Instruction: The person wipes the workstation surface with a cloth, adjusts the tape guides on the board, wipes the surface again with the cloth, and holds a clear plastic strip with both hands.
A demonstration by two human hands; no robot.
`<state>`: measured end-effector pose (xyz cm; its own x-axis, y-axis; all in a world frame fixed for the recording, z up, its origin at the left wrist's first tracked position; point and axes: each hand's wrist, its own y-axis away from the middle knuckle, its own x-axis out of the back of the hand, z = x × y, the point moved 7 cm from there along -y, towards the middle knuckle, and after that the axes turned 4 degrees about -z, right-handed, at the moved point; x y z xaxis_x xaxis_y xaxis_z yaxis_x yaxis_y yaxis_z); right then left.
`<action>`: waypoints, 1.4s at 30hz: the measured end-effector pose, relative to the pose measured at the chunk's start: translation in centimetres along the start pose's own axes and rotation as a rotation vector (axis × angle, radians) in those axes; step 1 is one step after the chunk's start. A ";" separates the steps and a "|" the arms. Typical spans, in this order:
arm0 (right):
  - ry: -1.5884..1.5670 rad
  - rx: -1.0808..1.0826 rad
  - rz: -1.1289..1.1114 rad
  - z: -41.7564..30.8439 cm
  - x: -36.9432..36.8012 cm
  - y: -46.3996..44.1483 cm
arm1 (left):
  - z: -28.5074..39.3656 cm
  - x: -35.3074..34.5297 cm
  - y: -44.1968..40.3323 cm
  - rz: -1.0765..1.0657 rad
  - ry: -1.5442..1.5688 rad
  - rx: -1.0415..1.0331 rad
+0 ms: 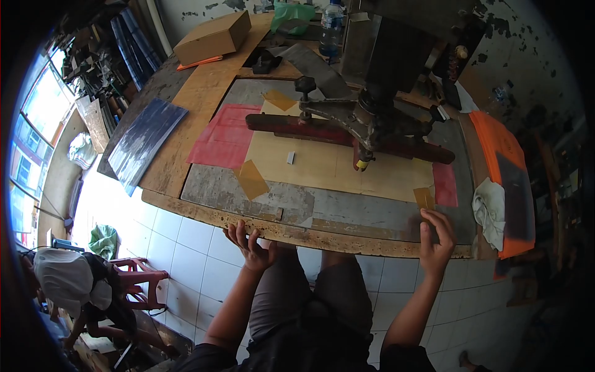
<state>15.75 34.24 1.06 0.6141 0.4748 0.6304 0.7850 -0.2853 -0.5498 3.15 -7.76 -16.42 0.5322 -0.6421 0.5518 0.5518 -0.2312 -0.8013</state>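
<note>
My left hand (251,247) is at the wooden front edge (297,235) of the workbench, its fingers spread and holding nothing. Toward the front right corner, my right hand (437,239) rests by the metal plate (372,218) with fingers bent and apart; nothing shows in it. A cream sheet (322,177) lies on the plate, with brown tape (251,180) at its corners and a pink sheet (217,136) at its left. On the cream sheet is a small white piece (290,157). Above it stands a press (365,118) with a dark red crossbar, partly hiding the sheet.
A shiny blue sheet (145,142) lies on the bench's left, a cardboard box (214,40) behind it. Orange material (517,242) and a white cloth (489,214) hang at the right edge. A water bottle (331,31) stands behind. Another person (68,282) works at lower left.
</note>
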 end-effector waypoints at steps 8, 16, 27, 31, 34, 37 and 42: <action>0.007 0.003 0.000 0.2 0.0 0.1 | -0.1 0.0 0.2 -0.007 -0.001 -0.008; 0.010 -0.008 0.005 0.3 -0.1 0.2 | -0.2 -0.2 0.5 -0.001 0.007 0.013; 0.019 0.004 -0.004 0.3 -0.1 0.1 | -0.2 -0.3 0.5 0.004 0.001 0.004; 0.018 -0.011 -0.005 0.1 -0.1 0.1 | -0.1 -0.1 0.4 -0.004 0.007 0.009; 0.009 -0.019 -0.014 0.1 -0.2 0.0 | 0.3 0.4 -0.2 0.009 0.013 0.009; -0.011 -0.024 -0.076 0.1 -0.2 -0.2 | 1.3 2.3 -1.9 0.002 -0.040 -0.006; 0.024 -0.055 -0.272 -0.2 -0.3 -1.9 | 1.1 7.8 -9.4 -0.034 0.081 0.048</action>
<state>14.12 34.46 2.07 0.3817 0.5208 0.7636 0.9240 -0.1956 -0.3284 2.86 -9.79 -4.28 0.4603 -0.6920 0.5561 0.5996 -0.2196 -0.7696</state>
